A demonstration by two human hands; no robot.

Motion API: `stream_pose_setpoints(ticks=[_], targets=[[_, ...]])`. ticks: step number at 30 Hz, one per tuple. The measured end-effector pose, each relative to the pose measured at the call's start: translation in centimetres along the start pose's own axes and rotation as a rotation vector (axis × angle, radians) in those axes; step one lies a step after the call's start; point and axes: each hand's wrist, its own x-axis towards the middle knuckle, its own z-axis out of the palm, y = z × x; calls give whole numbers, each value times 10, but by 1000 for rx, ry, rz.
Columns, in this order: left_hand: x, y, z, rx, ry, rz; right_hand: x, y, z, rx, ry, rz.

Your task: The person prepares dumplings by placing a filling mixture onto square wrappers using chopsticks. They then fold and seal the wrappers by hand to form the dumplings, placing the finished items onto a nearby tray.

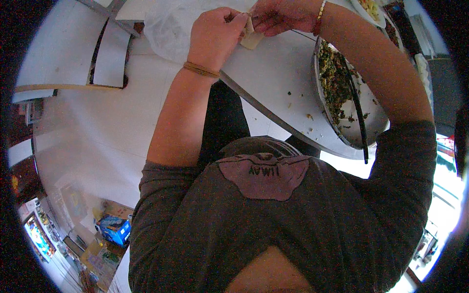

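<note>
Above the table, my left hand [217,38] pinches a pale dough wrapper [252,38] between thumb and fingers. From the other side my right hand [280,18] grips the same wrapper, its fingers close to those of the left. The wrapper's lower part hangs free, and the fingers hide its upper part. Whether it holds any filling cannot be made out. Under my right forearm stands a metal bowl [318,78] of chopped, dark green and brown filling [331,82]. Dark chopsticks [357,106] rest across the bowl, reaching past its near rim.
A crumpled translucent plastic sheet or bag [165,31] lies left of my hands. Crumbs [309,116] dot the white table [282,73], whose curved edge runs before my legs. At top right is a plate with yellowish food [370,9]. Boxes [114,229] stand on the floor, lower left.
</note>
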Motion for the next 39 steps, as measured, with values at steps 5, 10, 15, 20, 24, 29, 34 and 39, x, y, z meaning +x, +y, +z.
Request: stream_pose_setpoints(ticks=[5, 10, 15, 20, 24, 29, 34, 39], targets=[[1, 5, -3, 34, -42, -16, 3, 2, -3, -1, -35, -14], [0, 3, 0, 12, -54, -25, 5, 6, -2, -45, -14, -37], [4, 4, -2, 103, -98, 16, 0, 4, -1, -105, -17, -95], [0, 4, 1, -18, -52, -41, 2, 5, -2, -150, -35, -130], [-1, 4, 1, -105, -74, -101, 1, 4, 1, -165, -1, -138], [-4, 6, 0, -175, -41, -120, 0, 4, 2, -165, 20, -124], [-3, 10, -1, -99, -69, -80, -8, -7, 11, -175, 71, 17], [-6, 7, 0, -222, -80, -80, -10, -1, 7, -240, 75, -96]])
